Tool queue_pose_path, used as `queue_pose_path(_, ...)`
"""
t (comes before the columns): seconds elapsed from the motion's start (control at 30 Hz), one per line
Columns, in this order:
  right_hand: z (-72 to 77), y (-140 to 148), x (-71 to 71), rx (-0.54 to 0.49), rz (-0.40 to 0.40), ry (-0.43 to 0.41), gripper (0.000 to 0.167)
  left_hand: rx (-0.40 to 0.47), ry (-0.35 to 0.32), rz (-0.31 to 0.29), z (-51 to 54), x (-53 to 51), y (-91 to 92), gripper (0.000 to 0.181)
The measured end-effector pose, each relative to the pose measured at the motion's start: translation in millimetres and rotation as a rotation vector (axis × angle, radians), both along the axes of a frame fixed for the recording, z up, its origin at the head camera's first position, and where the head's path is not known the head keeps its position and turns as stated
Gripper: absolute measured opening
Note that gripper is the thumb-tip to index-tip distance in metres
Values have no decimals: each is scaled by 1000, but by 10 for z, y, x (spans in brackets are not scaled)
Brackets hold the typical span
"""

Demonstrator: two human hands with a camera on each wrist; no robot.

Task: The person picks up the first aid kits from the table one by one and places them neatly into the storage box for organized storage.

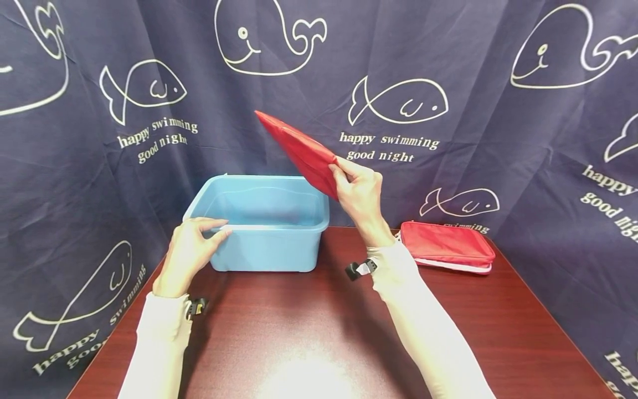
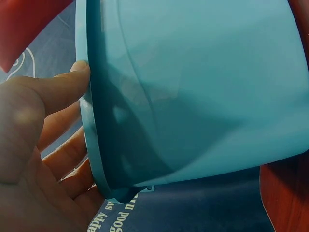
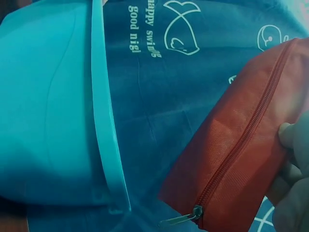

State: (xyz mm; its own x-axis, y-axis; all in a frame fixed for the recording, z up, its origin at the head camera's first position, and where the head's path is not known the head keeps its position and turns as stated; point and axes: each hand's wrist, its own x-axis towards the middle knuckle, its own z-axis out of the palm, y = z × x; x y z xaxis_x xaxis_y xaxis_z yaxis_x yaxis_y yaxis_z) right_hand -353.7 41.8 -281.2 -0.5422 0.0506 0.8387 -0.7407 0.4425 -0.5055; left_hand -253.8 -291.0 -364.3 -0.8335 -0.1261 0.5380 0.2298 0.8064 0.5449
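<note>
A red zippered pouch (image 1: 304, 152) hangs tilted in the air above the right part of a light blue plastic bin (image 1: 269, 249). My right hand (image 1: 361, 191) pinches the pouch by its lower right end, thumb on the near side. In the right wrist view the pouch's zipper (image 3: 246, 128) runs lengthwise, with a metal pull tab (image 3: 181, 220) at one end. My left hand (image 1: 191, 246) holds the bin's near left rim, thumb outside and fingers over the inner side. In the left wrist view the thumb (image 2: 72, 79) touches the rim. The bin's floor is largely hidden.
On the table's right side lies a second red case (image 1: 446, 244) with a white lower edge. The bin stands at the back of the reddish-brown table (image 1: 289, 316). Behind and at both sides hangs a dark blue curtain (image 1: 279, 100) with fish and whale outlines.
</note>
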Motion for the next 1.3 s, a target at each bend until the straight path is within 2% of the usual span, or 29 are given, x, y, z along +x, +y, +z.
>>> queue_pose_path(0.4,-18,-371,-55,-61,64,-12,19,0,12,-13,-2,6,6,29)
queue_pose_path(0.8,-184,-580,-151,-37,50,-68,20,-4,19,-14,-3,-7,9,29)
queue_pose_path(1.3,-335,-662,-228,26,5,-142,21,-1,10,-17,11,10,10,29)
